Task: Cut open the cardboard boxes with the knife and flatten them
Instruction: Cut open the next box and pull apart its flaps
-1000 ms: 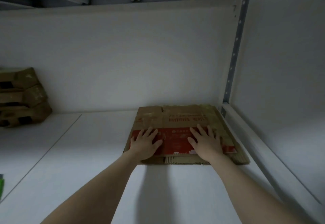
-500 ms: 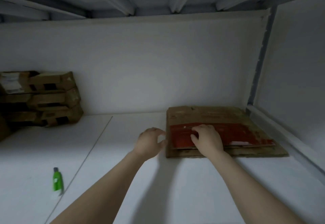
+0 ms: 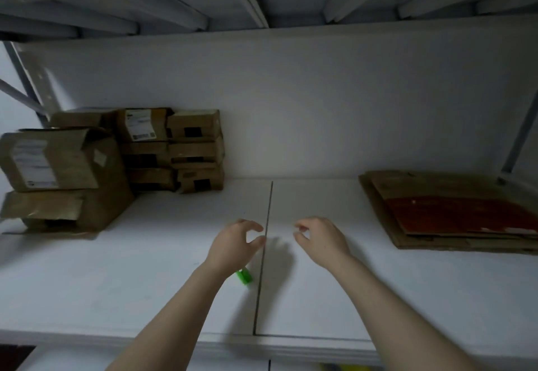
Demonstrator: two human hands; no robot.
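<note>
Both hands hang over the white shelf (image 3: 145,283), near its middle, and neither holds anything. The left hand (image 3: 235,247) has its fingers loosely curled, thumb and forefinger apart in a C, with its fingertips at the dark seam (image 3: 266,201) between the shelf's two boards. Its grip is apart and empty. The right hand (image 3: 323,244) is just right of the seam, fingers loosely bent towards the thumb. Its grip too is slack and closes on nothing. The hands are near each other but do not touch.

The knife (image 3: 244,276) lies on the shelf just left of the seam. It is green and mostly hidden under the left wrist, so only one end shows and no blade can be made out.

The uncut boxes (image 3: 174,149) stand at the back left against the wall (image 3: 291,94), small ones stacked three high, one with a white label. Beside them, further left, sit two big boxes (image 3: 58,161), one on the other, the upper one labelled and with a flap raised.

The flattened cardboard (image 3: 436,193) lies in a low pile at the right end of the shelf, well apart from the hands, with a red panel (image 3: 465,216) on top. Behind it rises a grey post (image 3: 521,137). The ribbed underside of an upper shelf (image 3: 262,1) is overhead.
</note>
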